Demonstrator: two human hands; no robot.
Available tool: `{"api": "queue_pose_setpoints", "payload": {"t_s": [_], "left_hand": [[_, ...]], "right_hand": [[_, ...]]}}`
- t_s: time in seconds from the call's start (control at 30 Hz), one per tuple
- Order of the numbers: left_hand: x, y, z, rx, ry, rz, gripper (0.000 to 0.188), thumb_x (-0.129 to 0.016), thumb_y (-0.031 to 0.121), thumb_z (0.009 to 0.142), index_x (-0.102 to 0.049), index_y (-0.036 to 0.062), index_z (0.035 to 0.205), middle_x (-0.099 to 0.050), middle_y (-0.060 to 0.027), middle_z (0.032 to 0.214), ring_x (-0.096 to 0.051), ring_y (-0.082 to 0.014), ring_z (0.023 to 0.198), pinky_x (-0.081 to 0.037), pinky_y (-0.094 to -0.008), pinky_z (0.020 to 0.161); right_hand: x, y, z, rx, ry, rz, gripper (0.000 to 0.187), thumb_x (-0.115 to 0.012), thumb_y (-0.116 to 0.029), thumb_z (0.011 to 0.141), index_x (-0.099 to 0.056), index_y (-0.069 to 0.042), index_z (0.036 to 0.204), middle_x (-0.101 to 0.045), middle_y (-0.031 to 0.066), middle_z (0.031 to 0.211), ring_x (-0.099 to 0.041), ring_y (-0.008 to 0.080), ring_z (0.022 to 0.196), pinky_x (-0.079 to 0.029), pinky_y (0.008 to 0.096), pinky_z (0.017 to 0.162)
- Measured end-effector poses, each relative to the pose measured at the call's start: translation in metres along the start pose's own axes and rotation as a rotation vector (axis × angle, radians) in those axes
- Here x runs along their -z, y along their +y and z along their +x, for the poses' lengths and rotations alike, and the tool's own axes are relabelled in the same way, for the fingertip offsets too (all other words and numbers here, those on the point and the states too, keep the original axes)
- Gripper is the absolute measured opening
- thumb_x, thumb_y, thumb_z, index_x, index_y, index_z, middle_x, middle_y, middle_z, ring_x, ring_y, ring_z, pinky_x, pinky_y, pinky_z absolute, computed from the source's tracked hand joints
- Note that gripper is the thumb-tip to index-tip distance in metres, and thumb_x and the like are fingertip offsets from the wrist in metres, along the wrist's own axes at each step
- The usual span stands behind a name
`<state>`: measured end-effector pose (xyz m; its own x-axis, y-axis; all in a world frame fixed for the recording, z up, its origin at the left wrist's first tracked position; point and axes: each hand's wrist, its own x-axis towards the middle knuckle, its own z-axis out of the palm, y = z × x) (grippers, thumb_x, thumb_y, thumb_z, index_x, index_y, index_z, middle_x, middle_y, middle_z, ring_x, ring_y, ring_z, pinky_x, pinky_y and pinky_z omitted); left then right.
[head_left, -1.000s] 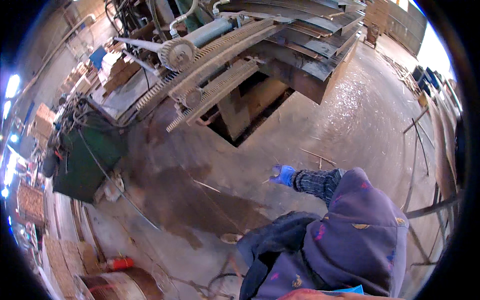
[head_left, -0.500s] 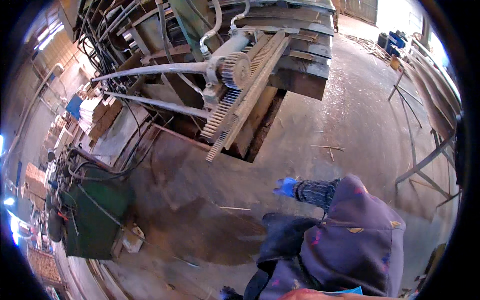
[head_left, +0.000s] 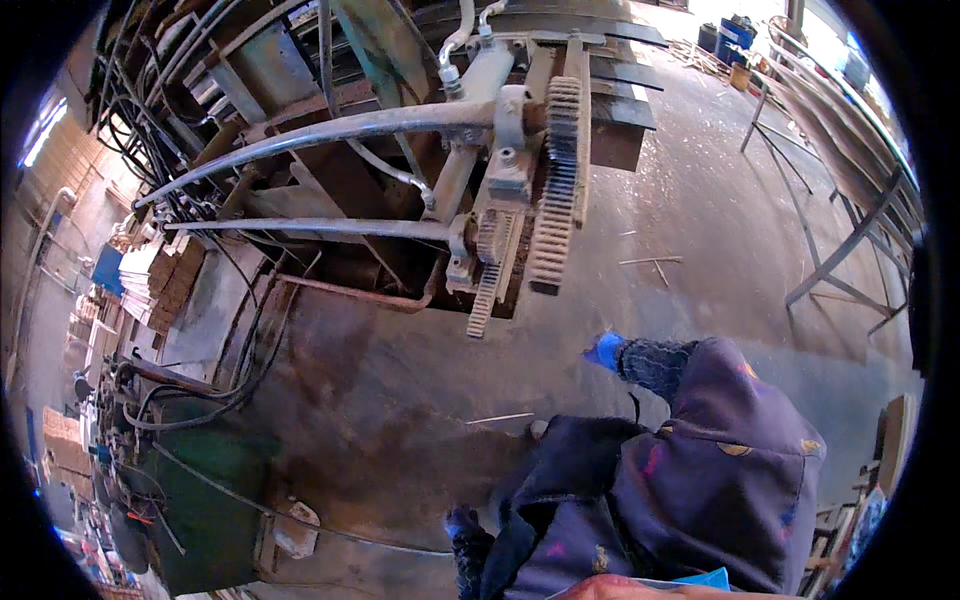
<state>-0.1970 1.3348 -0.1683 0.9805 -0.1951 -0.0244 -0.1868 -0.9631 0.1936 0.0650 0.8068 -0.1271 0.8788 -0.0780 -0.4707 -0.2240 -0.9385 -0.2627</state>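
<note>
My right hand, in a blue glove with a dark knitted cuff, reaches forward from a purple patterned sleeve. It hangs over the concrete floor with its fingers somewhat apart, and nothing shows in it. My left hand, also gloved, is low beside my dark clothing; its fingers are too small and shaded to make out. Ahead stands a large machine with a toothed rack, a second smaller rack and long metal shafts. Neither hand touches it.
A green metal cabinet with hoses stands at left, a pale block beside it. Stacked wood lies farther back. On the right is a metal-legged rack holding sheets. Thin sticks litter the floor; a blue barrel stands far right.
The view has turned, and the machine's racks now appear more end-on. My right hand sits farther right in view; my left hand has come more into sight at the bottom.
</note>
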Motion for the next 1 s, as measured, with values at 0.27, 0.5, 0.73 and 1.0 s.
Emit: {"api": "queue_pose_setpoints", "payload": {"t_s": [0.27, 0.5, 0.73, 1.0], "left_hand": [[-0.012, -0.133, -0.097, 0.150, -0.617, 0.005, 0.027, -0.057, 0.029, 0.075, -0.062, 0.0095, 0.094, -0.060, -0.0164, 0.102, -0.059, -0.0352, 0.089, -0.047, -0.0486, 0.075], [0.011, -0.241, -0.164, -0.232, -0.648, 0.170, 0.028, -0.048, 0.032, 0.082, -0.063, 0.0120, 0.095, -0.057, -0.0122, 0.115, -0.055, -0.0300, 0.100, -0.043, -0.0447, 0.086], [0.026, -0.268, -0.176, 0.090, -0.497, -0.001, 0.031, -0.050, 0.032, 0.083, -0.063, 0.0116, 0.103, -0.058, -0.0095, 0.115, -0.055, -0.0284, 0.103, -0.041, -0.0442, 0.091], [0.078, -0.258, -0.091, 0.065, -0.809, 0.131, 0.034, -0.038, 0.034, 0.090, -0.054, 0.0231, 0.118, -0.048, 0.0001, 0.131, -0.036, -0.0189, 0.127, -0.025, -0.0428, 0.105]], "right_hand": [[0.025, -0.177, -0.052, 0.095, 0.129, 0.139, 0.039, -0.063, -0.030, 0.079, -0.060, -0.003, 0.107, -0.062, 0.0197, 0.103, -0.059, 0.0316, 0.092, -0.047, 0.0369, 0.080], [-0.146, -0.155, -0.075, 0.239, 0.087, 0.069, 0.015, -0.053, -0.021, 0.083, -0.063, -0.011, 0.090, -0.060, 0.0124, 0.083, -0.058, 0.0315, 0.078, -0.048, 0.0408, 0.067], [-0.139, -0.200, -0.090, 0.188, -0.014, 0.031, 0.025, -0.052, -0.027, 0.085, -0.062, -0.017, 0.105, -0.062, 0.0103, 0.089, -0.059, 0.0303, 0.082, -0.049, 0.0403, 0.069], [-0.101, -0.210, -0.084, 0.062, -0.025, -0.028, 0.019, -0.050, -0.018, 0.086, -0.064, -0.007, 0.093, -0.063, 0.0145, 0.090, -0.060, 0.0323, 0.081, -0.048, 0.0381, 0.066]]}}
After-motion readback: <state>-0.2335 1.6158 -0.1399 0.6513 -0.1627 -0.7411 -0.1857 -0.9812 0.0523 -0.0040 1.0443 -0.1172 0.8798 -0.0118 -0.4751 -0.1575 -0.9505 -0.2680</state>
